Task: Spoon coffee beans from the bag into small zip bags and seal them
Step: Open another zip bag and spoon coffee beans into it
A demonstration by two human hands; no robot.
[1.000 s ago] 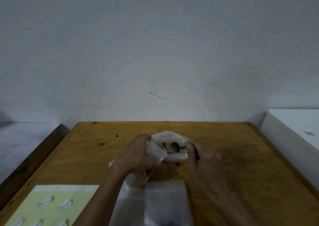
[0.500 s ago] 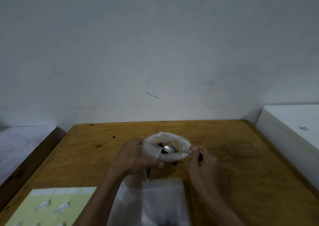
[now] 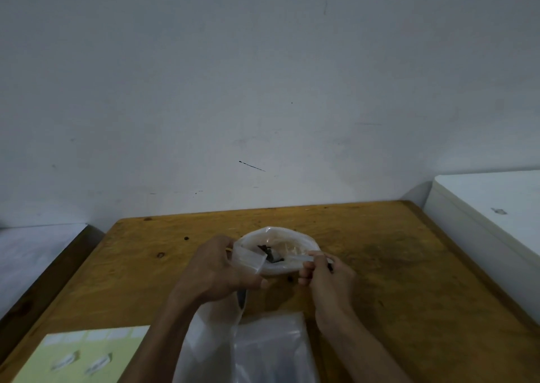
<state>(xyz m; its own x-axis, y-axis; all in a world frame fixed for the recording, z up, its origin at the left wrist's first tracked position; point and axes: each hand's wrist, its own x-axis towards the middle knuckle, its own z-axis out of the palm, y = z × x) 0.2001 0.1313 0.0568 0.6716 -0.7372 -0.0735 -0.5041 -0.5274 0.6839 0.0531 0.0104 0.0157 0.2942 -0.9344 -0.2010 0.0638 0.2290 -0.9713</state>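
Scoop step. Left hand (image 3: 214, 268) grips small zip bag (image 3: 248, 260), mouth tilted at rim of coffee bag (image 3: 304, 238), mid desk (image 3: 409, 280). Right hand (image 3: 327, 274) pinches spoon (image 3: 274, 256) w/ beans, bowl by zip mouth. Next, prob.: tip in, keep mouth open.

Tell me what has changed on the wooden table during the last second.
The right hand took hold of the metal spoon and now dips its bowl toward the dark coffee beans inside the round open white plastic bag. The left hand still holds the small clear zip bag at the rim. The yellow label sheet stayed put.
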